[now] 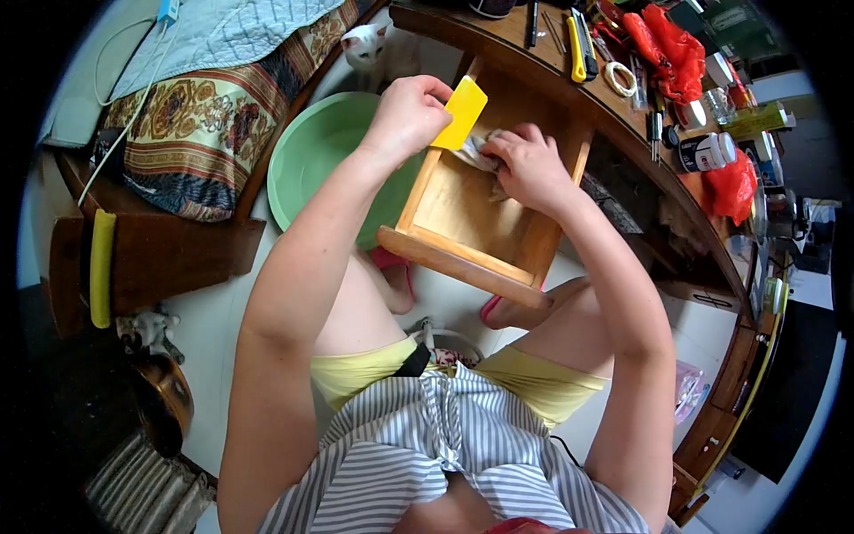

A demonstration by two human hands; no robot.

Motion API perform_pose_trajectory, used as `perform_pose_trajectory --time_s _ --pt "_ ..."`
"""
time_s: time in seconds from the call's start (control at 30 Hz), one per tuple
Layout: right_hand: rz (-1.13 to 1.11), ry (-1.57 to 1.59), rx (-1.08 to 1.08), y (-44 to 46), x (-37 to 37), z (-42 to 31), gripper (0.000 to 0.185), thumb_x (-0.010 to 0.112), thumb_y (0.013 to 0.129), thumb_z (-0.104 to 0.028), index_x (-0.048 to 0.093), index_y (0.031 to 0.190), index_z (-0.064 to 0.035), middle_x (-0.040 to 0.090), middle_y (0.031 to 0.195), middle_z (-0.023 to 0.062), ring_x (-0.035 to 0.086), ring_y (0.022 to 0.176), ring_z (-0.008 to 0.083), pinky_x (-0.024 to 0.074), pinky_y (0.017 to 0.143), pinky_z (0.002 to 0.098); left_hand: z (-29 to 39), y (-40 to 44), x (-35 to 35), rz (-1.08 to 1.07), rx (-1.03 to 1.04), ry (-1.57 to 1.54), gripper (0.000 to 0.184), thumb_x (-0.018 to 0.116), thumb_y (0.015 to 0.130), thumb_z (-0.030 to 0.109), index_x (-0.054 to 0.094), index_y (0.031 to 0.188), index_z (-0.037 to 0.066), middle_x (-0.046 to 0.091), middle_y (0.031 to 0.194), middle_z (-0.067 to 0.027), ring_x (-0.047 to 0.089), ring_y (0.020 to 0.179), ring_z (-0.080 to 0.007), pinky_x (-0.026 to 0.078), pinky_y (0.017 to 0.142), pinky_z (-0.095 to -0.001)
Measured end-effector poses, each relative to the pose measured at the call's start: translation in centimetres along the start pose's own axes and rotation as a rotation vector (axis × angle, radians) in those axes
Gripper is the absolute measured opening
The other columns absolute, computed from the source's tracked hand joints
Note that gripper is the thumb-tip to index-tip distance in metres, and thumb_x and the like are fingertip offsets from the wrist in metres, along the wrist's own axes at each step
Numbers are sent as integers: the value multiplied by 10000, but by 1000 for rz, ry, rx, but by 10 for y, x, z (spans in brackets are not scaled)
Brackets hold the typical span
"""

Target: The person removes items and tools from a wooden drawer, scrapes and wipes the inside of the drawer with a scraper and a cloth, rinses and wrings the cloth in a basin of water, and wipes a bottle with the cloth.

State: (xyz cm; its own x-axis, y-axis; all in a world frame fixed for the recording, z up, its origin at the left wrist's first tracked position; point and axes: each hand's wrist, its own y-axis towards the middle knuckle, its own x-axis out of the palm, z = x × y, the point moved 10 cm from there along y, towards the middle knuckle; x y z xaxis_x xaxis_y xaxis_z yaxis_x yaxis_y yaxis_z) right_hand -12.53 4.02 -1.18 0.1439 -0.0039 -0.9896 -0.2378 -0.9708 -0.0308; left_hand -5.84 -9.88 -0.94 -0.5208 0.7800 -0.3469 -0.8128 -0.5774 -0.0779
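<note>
Pulled out in front of me is a wooden drawer (463, 206) with a bare wooden bottom. My left hand (408, 116) pinches a flat yellow card-like piece (461, 114) above the drawer's left side. Inside the drawer, my right hand (532, 169) is closed on a crumpled whitish cloth (478, 155), which lies against the drawer bottom. Part of the cloth is hidden under the fingers. Left of the drawer, partly behind my left forearm, stands a light green basin (307, 147).
A white cat (366, 51) sits behind the basin, and another cat (151, 333) is at the lower left. The desk top (525, 53) holds a yellow utility knife (582, 46), red plastic bags (669, 52) and several bottles. A cushioned wooden seat (178, 258) stands left.
</note>
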Motion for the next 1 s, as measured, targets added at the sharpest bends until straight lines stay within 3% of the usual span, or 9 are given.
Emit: perform_pose_trajectory --time_s 0.1,0.3,0.47,0.57,0.63,0.7,0.77,0.9,1.0 --pt "-66 47 121 -9 28 2 293 589 740 -69 650 1008 -168 572 1127 51 526 1073 329 439 856 511 -4 6 -1 46 27 -44 236 611 695 -11 652 927 -30 671 754 -93 639 698 -152 508 667 -279" --pt "-378 365 -166 -39 61 -58 248 591 693 -39 647 914 -137 583 989 99 609 930 309 491 789 395 -8 4 -3 72 -32 -168 216 634 674 -34 661 888 -29 665 783 -96 631 715 -161 513 683 -292" --pt "-834 527 -13 -45 72 -50 389 573 729 -181 635 1091 -55 664 1051 158 611 995 284 466 882 359 -20 -1 -5 75 -130 -257 219 639 710 -13 641 929 -11 657 827 -79 625 722 -153 507 634 -275" --pt "-696 674 56 -36 57 -33 425 585 728 -158 610 1130 -23 656 1069 166 612 1011 283 464 897 356 -22 -8 -9 36 -218 -311 250 619 758 26 597 1007 22 637 857 -48 617 744 -125 491 594 -241" --pt "-349 675 182 -20 34 0 417 622 735 -99 582 1140 -8 628 1083 189 602 1038 289 469 907 365 -27 -12 -16 39 -238 -345 257 622 760 56 592 1014 28 635 860 -43 613 753 -119 488 601 -239" --pt "97 289 169 -11 -9 27 367 651 744 -115 584 1093 -21 602 1075 184 591 1013 348 479 888 413 -32 -12 -26 88 -223 -313 259 618 762 70 588 1017 33 633 863 -39 607 760 -112 481 604 -238" --pt "154 -110 282 -13 -14 40 347 653 748 -103 566 1074 -24 570 1085 184 584 963 386 503 826 448 -35 -12 -29 94 -213 -275 260 613 765 76 585 1021 40 630 861 -35 603 760 -107 477 608 -236" --pt "-41 -146 159 -11 34 1 329 623 757 -130 579 1065 -22 572 1101 192 605 939 358 532 788 428 -26 -17 -22 16 -202 -296 256 608 778 58 571 1032 54 639 878 -32 617 769 -100 499 648 -235" --pt "-390 393 -84 -29 30 -58 381 693 774 -267 642 1106 -89 614 1080 202 628 967 312 510 839 424 -18 -24 -6 -88 -214 -428 250 621 802 34 563 1044 62 655 911 -39 641 812 -104 519 676 -229"
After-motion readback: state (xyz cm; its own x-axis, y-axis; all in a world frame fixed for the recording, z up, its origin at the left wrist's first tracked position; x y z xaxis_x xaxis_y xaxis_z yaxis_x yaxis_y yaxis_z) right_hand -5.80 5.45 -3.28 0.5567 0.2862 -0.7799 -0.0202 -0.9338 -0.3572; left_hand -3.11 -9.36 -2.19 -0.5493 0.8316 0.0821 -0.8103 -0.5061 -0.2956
